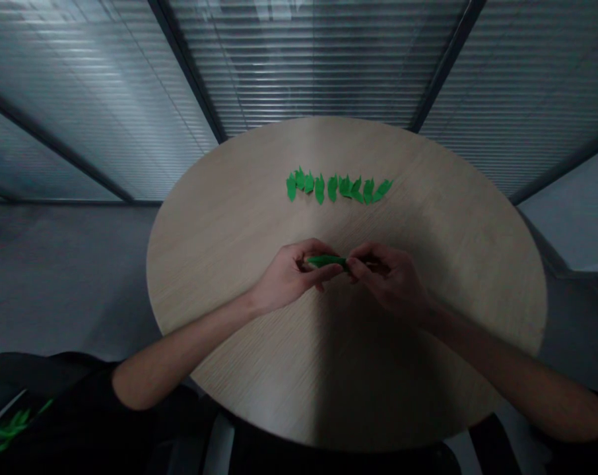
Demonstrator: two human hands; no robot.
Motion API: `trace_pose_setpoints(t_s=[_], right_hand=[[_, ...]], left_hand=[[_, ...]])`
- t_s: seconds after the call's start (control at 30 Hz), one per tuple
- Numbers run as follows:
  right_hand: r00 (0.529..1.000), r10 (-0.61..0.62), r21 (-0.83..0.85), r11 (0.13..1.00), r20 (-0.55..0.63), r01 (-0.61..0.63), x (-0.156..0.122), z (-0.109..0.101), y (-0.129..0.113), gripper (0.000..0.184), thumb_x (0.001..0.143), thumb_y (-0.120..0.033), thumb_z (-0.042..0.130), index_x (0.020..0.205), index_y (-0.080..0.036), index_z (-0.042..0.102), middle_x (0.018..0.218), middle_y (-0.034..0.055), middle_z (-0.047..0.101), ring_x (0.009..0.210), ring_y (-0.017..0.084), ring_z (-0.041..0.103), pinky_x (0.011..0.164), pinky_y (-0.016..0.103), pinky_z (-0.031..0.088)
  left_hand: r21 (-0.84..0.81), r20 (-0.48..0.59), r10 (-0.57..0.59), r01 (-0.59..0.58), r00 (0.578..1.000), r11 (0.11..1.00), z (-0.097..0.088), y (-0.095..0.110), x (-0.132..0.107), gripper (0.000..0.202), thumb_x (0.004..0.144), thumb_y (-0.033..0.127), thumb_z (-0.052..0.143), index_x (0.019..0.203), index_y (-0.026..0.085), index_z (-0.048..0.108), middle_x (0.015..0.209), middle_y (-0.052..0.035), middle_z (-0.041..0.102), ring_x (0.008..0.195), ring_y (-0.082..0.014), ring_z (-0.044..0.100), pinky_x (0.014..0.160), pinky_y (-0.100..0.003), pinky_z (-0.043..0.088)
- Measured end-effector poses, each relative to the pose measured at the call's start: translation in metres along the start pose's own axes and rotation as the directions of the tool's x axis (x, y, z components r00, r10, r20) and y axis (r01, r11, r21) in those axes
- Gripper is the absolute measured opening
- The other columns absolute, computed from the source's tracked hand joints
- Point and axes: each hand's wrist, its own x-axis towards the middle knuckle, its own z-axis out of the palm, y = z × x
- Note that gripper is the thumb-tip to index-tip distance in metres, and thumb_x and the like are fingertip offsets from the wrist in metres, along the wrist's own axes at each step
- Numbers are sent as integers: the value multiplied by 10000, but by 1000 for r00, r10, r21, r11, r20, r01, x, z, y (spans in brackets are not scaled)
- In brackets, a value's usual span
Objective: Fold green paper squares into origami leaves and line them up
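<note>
A small piece of green paper (327, 261) is pinched between both hands above the middle of the round wooden table (220, 218). My left hand (292, 276) grips its left end with curled fingers. My right hand (388, 280) pinches its right end, fingers closed. Farther back on the table lies a row of several folded green paper pieces (336, 187), apart from both hands.
Behind the table stand glass walls with horizontal blinds (319, 59) and dark frames. Grey floor lies to the left. At the bottom left edge more green paper pieces (9, 425) rest on something dark near my lap.
</note>
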Motion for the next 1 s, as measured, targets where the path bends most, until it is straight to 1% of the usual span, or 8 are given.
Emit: trace_pose_setpoints(t_s=[0.13,0.23,0.33,0.5,0.63,0.73,0.87,1.0], right_hand=[[999,20,105,994,-50,-14,1,3,-2,250,925,-430,719,853,-192,693,723,7,694,620,133,680,584,241,567],[999,29,140,990,-45,-22,2,4,-2,251,919,-432,723,851,-193,686,747,9,693,623,132,679,599,249,577],[998,51,118,992,-19,-49,2,4,-1,224,915,-396,707,840,-188,667,730,7,675,630,132,671,588,239,554],[995,52,26,998,91,-55,2,1,2,175,906,-332,663,833,-173,656,695,-4,630,608,116,596,551,222,478],[986,47,7,999,163,-49,2,0,1,253,940,-390,642,825,-167,667,698,-8,610,599,104,557,530,211,437],[976,58,4,998,209,-61,2,0,0,268,962,-412,628,851,-171,666,697,-7,614,599,107,560,534,213,440],[977,42,2,999,208,-44,2,0,-1,202,953,-355,636,856,-180,666,695,-12,611,607,108,566,549,214,451],[983,81,55,994,167,-91,1,1,1,241,953,-402,652,875,-176,685,730,12,657,635,123,614,562,223,488]], left_hand=[[-63,46,-29,32,998,998,2,-2,1,202,819,293,793,901,142,688,681,11,687,552,-99,639,539,-205,577],[-77,27,-25,27,999,997,4,-6,2,175,856,304,748,839,143,683,677,-5,696,553,-100,641,533,-203,573],[-88,6,-14,14,1000,996,4,-8,3,149,871,291,718,881,149,674,686,-4,695,567,-102,641,537,-204,565],[-51,54,28,-25,998,998,4,-10,2,150,883,288,691,898,151,633,694,9,650,586,-95,613,550,-205,533],[-20,128,63,-61,990,998,3,-13,0,143,887,277,660,885,154,588,700,21,612,580,-87,577,524,-190,485],[7,199,56,-58,978,998,2,-15,0,141,893,283,642,896,152,589,740,18,599,593,-87,565,527,-194,494],[54,184,32,-43,982,998,3,-15,-1,197,926,339,626,938,144,598,750,12,587,600,-99,580,529,-207,499],[67,169,43,-55,985,996,3,-14,-1,245,952,383,614,947,138,606,748,4,602,585,-99,585,523,-208,486]])
